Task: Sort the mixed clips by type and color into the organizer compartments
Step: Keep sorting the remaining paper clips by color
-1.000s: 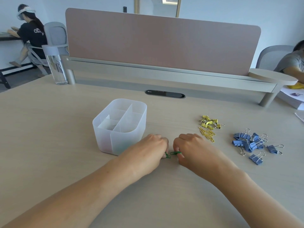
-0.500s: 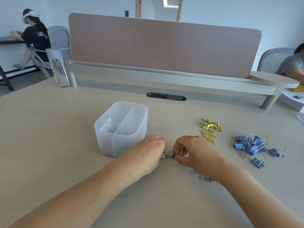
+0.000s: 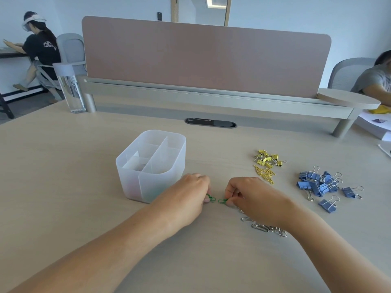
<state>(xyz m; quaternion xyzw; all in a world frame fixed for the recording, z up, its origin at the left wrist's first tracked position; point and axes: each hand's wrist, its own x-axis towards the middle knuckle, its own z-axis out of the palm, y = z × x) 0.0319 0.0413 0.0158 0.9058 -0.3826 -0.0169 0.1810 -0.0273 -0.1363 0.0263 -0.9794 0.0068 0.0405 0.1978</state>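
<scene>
Two green paper clips are held low over the table [image 3: 63,187] between the person's hands, close together but not touching. The left green clip [image 3: 211,198] is pinched in the curled fingertips of the left hand [image 3: 190,196], and the right green clip [image 3: 222,201] is pinched the same way by the right hand [image 3: 254,195]. It cannot be told whether either clip rests on the table.

Just behind the left hand stands the organizer [image 3: 152,166], a translucent white tub split by thin dividers. Faint pink and green tints show through its front wall, and its contents are too blurred to name.

A loose row of silver paper clips [image 3: 266,228] lies on the table beside and partly under the right wrist. Beyond the right hand is a small heap of yellow paper clips [image 3: 264,173], with yellow binder clips [image 3: 267,160] just behind them. Further right, well apart from the organizer, blue binder clips [image 3: 321,185] lie in a scattered pile.

At the far edge of the table are a dark cable port [image 3: 210,122], a raised shelf, a pink divider panel [image 3: 205,58] and, at the left, a clear water bottle [image 3: 70,87]. Other people sit at either side of the room.
</scene>
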